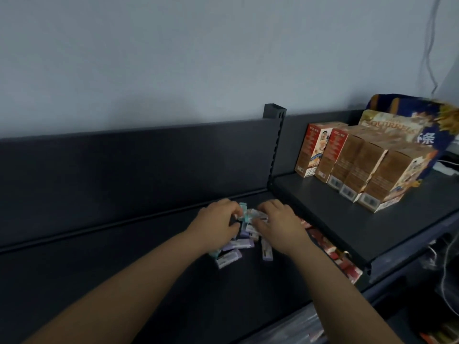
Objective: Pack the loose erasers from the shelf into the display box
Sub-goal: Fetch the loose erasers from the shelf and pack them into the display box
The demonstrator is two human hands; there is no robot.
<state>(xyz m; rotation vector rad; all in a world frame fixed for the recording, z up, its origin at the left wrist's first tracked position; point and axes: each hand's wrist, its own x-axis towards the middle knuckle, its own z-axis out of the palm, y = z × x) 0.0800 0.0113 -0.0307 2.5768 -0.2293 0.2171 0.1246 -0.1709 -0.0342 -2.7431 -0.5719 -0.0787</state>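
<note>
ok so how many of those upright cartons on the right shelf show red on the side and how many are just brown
red-panelled cartons: 2
plain brown cartons: 3
total: 5

Erasers (238, 247): small wrapped blocks, lilac, teal and white (print too blurred to read), heaped loosely at mixed angles.
Place: on the dark shelf (124, 269), toward its back.

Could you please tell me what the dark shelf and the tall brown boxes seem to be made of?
Dark shelf: likely painted metal, matt; slotted upright, thin folded edges.
Tall brown boxes: printed cardboard, slight sheen; crisp folded edges, barcode labels.
</note>
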